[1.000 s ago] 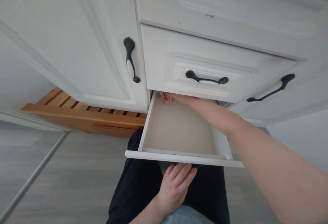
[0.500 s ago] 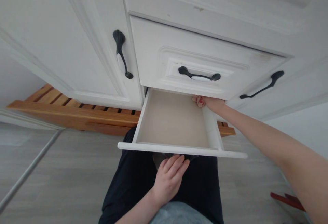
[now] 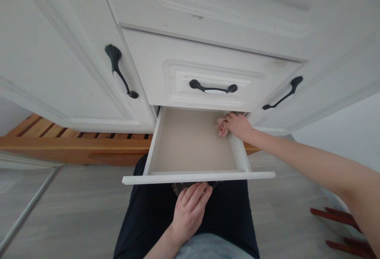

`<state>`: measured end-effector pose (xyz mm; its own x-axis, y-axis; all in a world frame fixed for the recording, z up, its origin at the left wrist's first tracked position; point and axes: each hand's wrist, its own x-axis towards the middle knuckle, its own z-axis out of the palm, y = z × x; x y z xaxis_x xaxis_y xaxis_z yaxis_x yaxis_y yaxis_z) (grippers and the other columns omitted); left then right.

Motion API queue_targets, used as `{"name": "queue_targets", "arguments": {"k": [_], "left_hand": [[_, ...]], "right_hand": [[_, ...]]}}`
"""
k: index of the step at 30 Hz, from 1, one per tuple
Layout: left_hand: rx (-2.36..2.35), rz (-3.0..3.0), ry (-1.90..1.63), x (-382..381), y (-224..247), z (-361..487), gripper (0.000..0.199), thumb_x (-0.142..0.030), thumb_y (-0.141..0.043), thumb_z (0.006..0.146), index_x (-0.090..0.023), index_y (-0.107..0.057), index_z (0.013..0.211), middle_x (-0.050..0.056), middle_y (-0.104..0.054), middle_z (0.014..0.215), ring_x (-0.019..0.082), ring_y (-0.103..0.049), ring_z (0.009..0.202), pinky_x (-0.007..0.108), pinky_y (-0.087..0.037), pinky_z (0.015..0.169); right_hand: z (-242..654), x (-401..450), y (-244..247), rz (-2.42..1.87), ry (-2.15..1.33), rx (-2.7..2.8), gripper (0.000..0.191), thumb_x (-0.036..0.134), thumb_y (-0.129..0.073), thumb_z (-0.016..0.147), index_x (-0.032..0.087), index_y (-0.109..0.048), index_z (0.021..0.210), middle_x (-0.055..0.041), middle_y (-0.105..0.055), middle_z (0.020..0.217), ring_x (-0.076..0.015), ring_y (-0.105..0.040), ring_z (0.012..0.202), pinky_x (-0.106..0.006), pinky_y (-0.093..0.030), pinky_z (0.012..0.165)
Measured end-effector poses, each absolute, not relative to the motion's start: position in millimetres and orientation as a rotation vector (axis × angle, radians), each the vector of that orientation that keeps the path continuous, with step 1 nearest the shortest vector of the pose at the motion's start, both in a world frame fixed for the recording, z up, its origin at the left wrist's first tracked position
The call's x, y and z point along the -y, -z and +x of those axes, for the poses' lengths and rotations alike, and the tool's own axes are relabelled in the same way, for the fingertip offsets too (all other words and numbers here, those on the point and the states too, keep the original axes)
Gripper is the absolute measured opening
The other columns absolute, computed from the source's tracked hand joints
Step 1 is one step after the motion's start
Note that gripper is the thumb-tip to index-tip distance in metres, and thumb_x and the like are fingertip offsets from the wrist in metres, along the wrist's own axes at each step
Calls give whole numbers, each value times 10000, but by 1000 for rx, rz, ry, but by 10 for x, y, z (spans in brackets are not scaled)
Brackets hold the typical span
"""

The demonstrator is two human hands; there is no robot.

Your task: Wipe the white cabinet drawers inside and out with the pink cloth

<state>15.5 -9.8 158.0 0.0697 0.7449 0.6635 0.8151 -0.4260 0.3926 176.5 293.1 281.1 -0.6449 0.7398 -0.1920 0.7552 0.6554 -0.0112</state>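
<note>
A white drawer (image 3: 194, 176) is pulled out of the cabinet, its pale bottom showing. My left hand (image 3: 190, 209) is in front of it, fingers curled over the dark drawer handle (image 3: 178, 188), which is mostly hidden under the front edge. Inside the drawer's back right corner, my right hand (image 3: 237, 124) grips a crumpled pinkish cloth (image 3: 222, 129) with a red mark on it. The cloth touches or hovers just above the drawer bottom; I cannot tell which. The fingertips of my right hand are partly hidden by the cloth.
Above is a shut white drawer with a dark handle (image 3: 213, 88). Cabinet doors with dark handles (image 3: 120, 71) flank it. A slatted wooden bench (image 3: 74, 145) runs beneath the cabinet. Red wooden legs (image 3: 335, 216) are at lower right, and a metal floor strip (image 3: 29, 207) at left.
My right hand has come forward from the drawer's back right corner with the cloth, so more of both shows. My left hand keeps its hold, while the view has shifted slightly.
</note>
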Motion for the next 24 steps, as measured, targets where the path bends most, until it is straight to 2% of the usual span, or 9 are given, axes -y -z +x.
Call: {"name": "queue_targets", "arguments": {"k": [2, 5, 8, 11, 13, 16, 18, 21, 24], "left_hand": [[1617, -2243, 1283, 106, -1522, 158, 406, -65, -464, 980, -207, -664, 1304, 35, -728, 1227, 198, -587, 1189, 349, -406, 1020], [1581, -2265, 1266, 124, -1457, 165, 394, -90, -458, 995, -220, -670, 1301, 32, -735, 1225, 196, -590, 1183, 357, -383, 1036], [1559, -2269, 1258, 137, -1439, 186, 368, -130, -454, 1014, -234, -683, 1282, 26, -744, 1204, 193, -597, 1165, 366, -354, 1073], [1575, -2246, 1293, 142, -1448, 219, 363, -116, -474, 996, -226, -690, 1267, 29, -745, 1189, 199, -601, 1161, 363, -377, 1079], [1594, -2233, 1331, 148, -1453, 238, 392, -78, -486, 967, -213, -680, 1279, 34, -737, 1199, 206, -597, 1182, 355, -419, 1066], [1603, -2248, 1386, 165, -1450, 244, 442, -35, -497, 930, -196, -662, 1306, 49, -717, 1237, 210, -586, 1229, 344, -462, 1060], [1603, -2270, 1402, 178, -1444, 234, 445, -37, -499, 930, -192, -657, 1316, 57, -704, 1261, 212, -575, 1256, 343, -466, 1075], [1601, -2276, 1395, 187, -1434, 212, 436, -52, -494, 941, -194, -659, 1319, 59, -706, 1260, 209, -575, 1264, 339, -477, 1078], [1606, -2258, 1379, 177, -1440, 204, 439, -51, -500, 934, -209, -670, 1307, 48, -727, 1215, 195, -612, 1204, 328, -512, 1038]], "right_hand": [[1922, -2677, -2844, 1058, -22, -2668, 199, 118, -543, 939, 139, -740, 954, -168, -688, 1106, -299, -557, 1158, -401, -454, 869], [2120, -2338, -2882, 833, -103, -2596, 160, 159, -592, 931, 188, -746, 895, -97, -695, 1023, -264, -580, 1052, -349, -418, 756], [2224, -2159, -3007, 756, 136, -2531, 135, 190, -637, 912, 226, -754, 853, -49, -681, 922, -221, -601, 958, -313, -394, 692], [2187, -2178, -3187, 765, 351, -2463, 157, 234, -606, 936, 239, -751, 876, -32, -667, 894, -182, -617, 859, -291, -415, 693], [2079, -2279, -3246, 893, 343, -2513, 213, 257, -524, 984, 223, -734, 995, -52, -671, 1037, -175, -631, 906, -289, -455, 773], [1839, -2501, -3147, 1197, 112, -2628, 282, 243, -440, 1013, 154, -673, 1144, -138, -608, 1270, -229, -600, 1119, -328, -476, 915], [1674, -2669, -2980, 1378, 51, -2641, 277, 237, -441, 1004, 137, -660, 1142, -178, -591, 1301, -292, -552, 1213, -379, -483, 936], [1480, -2932, -2703, 1617, 202, -2597, 281, 196, -423, 991, 147, -659, 1135, -211, -596, 1314, -361, -524, 1258, -456, -488, 930], [1343, -3199, -2513, 1767, 388, -2555, 287, 211, -432, 1006, 139, -650, 1177, -225, -624, 1280, -366, -562, 1229, -479, -489, 951]]}}
